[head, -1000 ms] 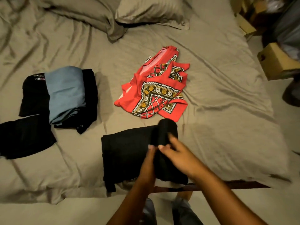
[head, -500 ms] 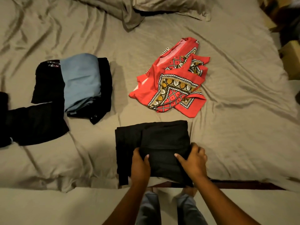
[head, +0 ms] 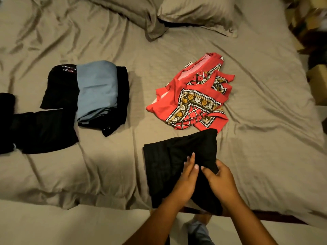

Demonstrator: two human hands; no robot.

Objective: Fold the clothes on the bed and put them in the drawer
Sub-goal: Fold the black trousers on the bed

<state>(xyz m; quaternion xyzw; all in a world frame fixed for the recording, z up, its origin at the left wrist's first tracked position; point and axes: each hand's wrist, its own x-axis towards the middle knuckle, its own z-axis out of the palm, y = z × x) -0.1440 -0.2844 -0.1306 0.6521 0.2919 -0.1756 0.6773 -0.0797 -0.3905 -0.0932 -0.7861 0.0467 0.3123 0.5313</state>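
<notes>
Two hands are meeting on the black garment (head: 162,161) lying at the bed's (head: 265,147) near edge. The left hand (head: 187,179) is pressing it with straight fingers held together, while the right hand (head: 222,183) is pinching a fold with curled fingers.

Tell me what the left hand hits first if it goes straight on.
Flat on the black garment, the left hand would slide off its far edge and likely meet the red garment first.
</notes>
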